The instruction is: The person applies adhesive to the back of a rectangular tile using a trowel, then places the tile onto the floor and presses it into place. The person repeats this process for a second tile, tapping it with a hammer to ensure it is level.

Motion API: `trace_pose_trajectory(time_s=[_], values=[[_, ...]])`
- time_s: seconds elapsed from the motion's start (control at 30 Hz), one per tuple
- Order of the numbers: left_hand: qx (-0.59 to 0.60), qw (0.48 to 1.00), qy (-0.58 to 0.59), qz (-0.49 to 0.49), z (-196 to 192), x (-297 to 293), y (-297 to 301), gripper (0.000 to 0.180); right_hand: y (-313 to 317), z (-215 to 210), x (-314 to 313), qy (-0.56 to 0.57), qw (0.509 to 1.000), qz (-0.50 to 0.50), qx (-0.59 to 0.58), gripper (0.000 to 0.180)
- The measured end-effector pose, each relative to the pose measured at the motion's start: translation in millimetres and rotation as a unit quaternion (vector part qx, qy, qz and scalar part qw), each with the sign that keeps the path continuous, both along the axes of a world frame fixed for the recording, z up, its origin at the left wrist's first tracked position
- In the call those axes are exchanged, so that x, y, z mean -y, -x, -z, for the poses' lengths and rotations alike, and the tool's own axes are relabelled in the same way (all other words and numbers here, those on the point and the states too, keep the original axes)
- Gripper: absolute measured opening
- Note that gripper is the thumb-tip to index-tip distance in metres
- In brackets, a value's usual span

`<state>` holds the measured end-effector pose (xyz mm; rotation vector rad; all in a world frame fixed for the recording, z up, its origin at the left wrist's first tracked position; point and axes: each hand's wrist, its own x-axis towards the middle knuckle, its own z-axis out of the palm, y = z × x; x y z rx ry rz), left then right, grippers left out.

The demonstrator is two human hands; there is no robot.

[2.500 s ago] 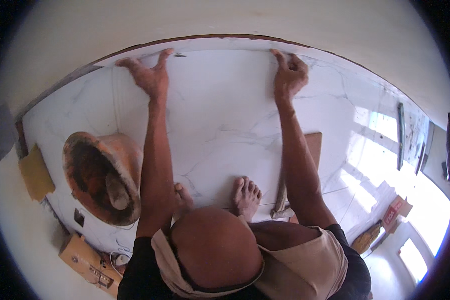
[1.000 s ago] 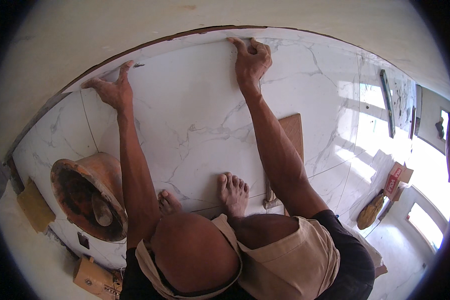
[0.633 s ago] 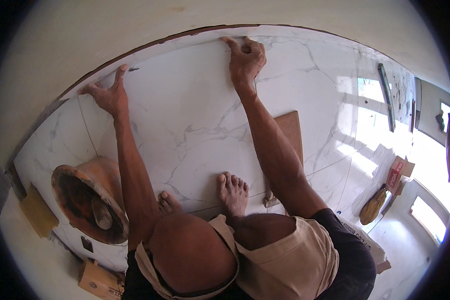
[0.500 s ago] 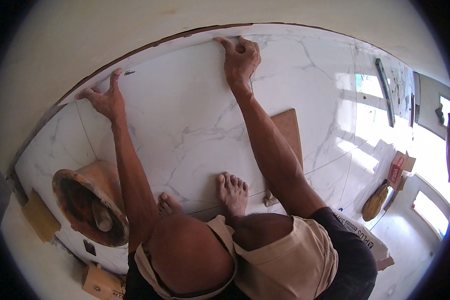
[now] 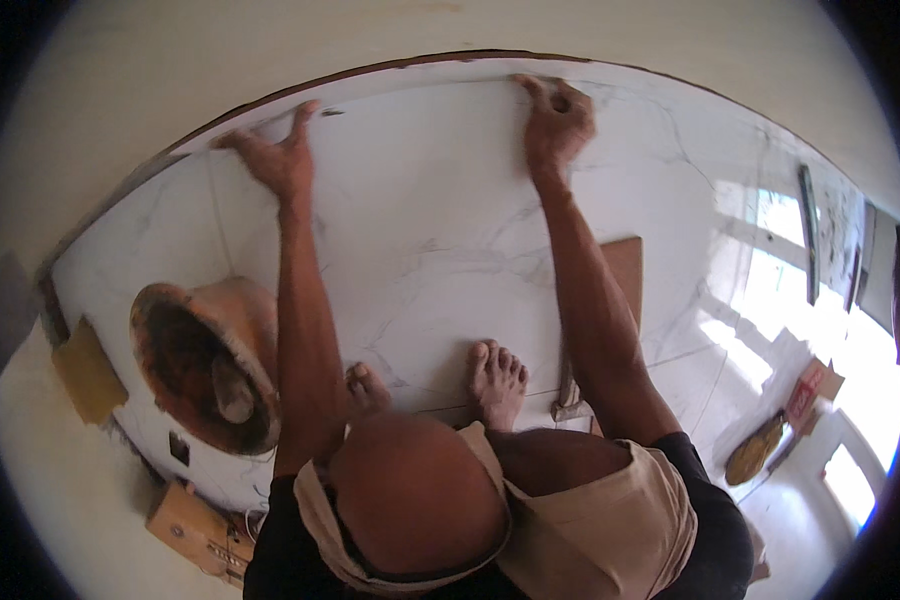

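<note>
A white marbled tile strip point(image 5: 440, 76) with a brown upper edge runs along the foot of the wall. My left hand point(image 5: 278, 163) reaches to its left part, thumb and fingers spread, the tips at the strip. Farther right, my right hand point(image 5: 560, 130) is at the same strip with its thumb stretched out leftward. The other right fingers are partly curled around a dark hollow, and nothing shows as held there. Both hands press at the joint where the white marbled floor tiles point(image 5: 420, 210) meet the strip. A small dark mark point(image 5: 332, 112) lies beside my left thumb.
Left of my left forearm, an orange-brown tub point(image 5: 155, 330) lies tilted with a rounded object point(image 5: 233, 390) inside. A brown board point(image 5: 625, 270) and a hammer-like tool point(image 5: 572, 408) lie by my right forearm. A long dark bar point(image 5: 808, 235), a red box point(image 5: 802, 395) and a cardboard box point(image 5: 195, 525) stand farther off.
The view has shifted, so the tub, board and hands appear farther right or at other heights. Both hands remain at the strip with nearly the same finger poses.
</note>
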<state>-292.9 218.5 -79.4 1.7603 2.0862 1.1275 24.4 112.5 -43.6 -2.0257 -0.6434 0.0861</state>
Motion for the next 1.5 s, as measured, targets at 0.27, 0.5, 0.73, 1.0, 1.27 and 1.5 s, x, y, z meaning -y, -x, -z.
trace_pose_trajectory(time_s=[0.27, 0.5, 0.73, 1.0, 1.27, 1.5], values=[[0.289, 0.953, -0.077, 0.046, -34.5, 9.8, -12.1, 0.148, 0.3, -1.5, 1.7, 0.006, 1.000, -0.015, 0.006, 0.047], [0.307, 0.945, -0.094, 0.056, -40.2, 9.6, -9.7, 0.151, -3.2, 1.4, -0.6, 0.047, 0.999, -0.022, -0.007, 0.059], [0.296, 0.949, -0.078, 0.075, -31.8, 5.5, -9.7, 0.154, -4.2, -2.6, 0.1, 0.059, 0.998, -0.016, -0.024, 0.059], [0.244, 0.967, -0.042, 0.064, -34.1, 5.4, -11.2, 0.152, -6.1, -0.9, -1.0, 0.041, 0.999, -0.005, -0.009, 0.056], [0.143, 0.989, -0.012, 0.024, -27.0, 6.5, -5.7, 0.149, 1.7, -8.0, -1.2, 0.027, 0.999, -0.028, -0.017, 0.056], [0.192, 0.979, -0.046, 0.048, -22.4, -0.7, -6.4, 0.147, -4.7, 6.2, -1.9, 0.022, 1.000, 0.007, 0.013, 0.042]])
